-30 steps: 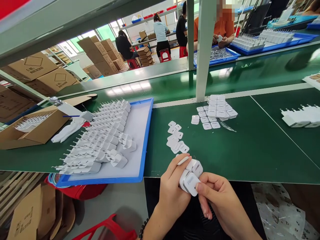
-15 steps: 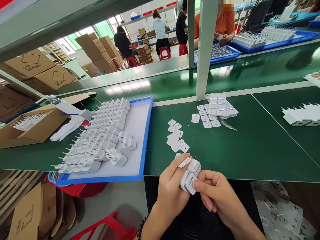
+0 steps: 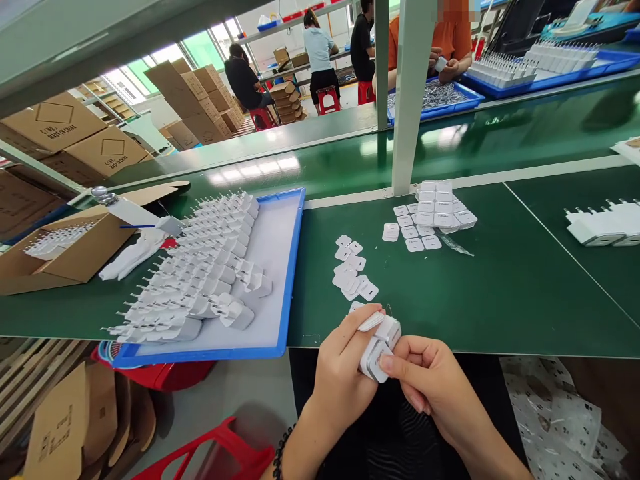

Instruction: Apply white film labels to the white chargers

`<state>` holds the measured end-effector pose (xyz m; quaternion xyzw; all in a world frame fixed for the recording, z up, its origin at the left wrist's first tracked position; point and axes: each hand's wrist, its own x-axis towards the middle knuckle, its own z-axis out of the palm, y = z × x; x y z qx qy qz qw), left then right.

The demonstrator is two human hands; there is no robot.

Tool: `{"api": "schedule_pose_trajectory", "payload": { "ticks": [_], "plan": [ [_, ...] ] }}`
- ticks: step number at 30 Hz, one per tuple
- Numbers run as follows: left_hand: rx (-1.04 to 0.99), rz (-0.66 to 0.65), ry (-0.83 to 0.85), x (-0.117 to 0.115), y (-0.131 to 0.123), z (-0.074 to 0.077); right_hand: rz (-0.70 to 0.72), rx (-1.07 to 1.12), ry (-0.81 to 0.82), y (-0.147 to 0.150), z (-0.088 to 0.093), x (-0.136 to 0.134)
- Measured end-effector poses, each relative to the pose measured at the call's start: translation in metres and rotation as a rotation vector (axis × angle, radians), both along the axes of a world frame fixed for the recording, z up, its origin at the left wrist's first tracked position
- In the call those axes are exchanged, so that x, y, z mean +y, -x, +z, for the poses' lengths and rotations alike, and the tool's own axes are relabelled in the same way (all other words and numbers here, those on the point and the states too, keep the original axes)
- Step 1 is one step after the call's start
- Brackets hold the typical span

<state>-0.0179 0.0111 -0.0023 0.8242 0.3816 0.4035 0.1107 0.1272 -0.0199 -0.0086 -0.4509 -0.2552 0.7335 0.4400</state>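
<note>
My left hand (image 3: 345, 370) is closed around two white plug chargers (image 3: 389, 331), held just off the near table edge. A few thin white plates (image 3: 371, 323) are tucked by its index finger. On the end of the nearer charger lies a printed white cover plate (image 3: 376, 363). My right hand (image 3: 423, 373) pinches it at the edge, thumb on its face, other fingers curled below. Loose white cover plates (image 3: 353, 265) are scattered on the green table (image 3: 320, 320) just beyond my hands. Farther back, more printed plates are stacked in a pile (image 3: 435, 207).
To the left, a blue-rimmed tray (image 3: 284, 280) bears rows of white chargers, pins up. Beside it stand a cardboard box (image 3: 75, 263) and a white cloth (image 3: 131, 252). A metal post (image 3: 406, 100) rises from the table. Across it, a person in orange (image 3: 453, 40) handles a white part.
My right thumb has slid farther over the printed plate, which now sits closer against the charger's end. The view has shifted very slightly.
</note>
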Motion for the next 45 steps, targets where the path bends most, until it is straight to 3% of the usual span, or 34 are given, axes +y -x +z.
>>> {"api": "schedule_pose_trajectory", "payload": {
  "ticks": [17, 25, 34, 45],
  "plan": [
    [-0.136, -0.018, 0.107, 0.002, 0.0, -0.005, -0.058, -0.12, -0.065, 0.009, 0.013, -0.005],
    [-0.179, -0.03, 0.184, 0.0, -0.003, -0.004, -0.177, -0.185, -0.07, 0.014, 0.024, -0.009],
    [-0.189, -0.037, 0.253, 0.001, -0.004, -0.001, -0.133, -0.235, -0.109, 0.012, 0.023, -0.009],
    [-0.178, -0.031, 0.422, 0.004, -0.005, -0.001, 0.017, -0.36, -0.21, 0.002, 0.02, 0.0]
  ]
}}
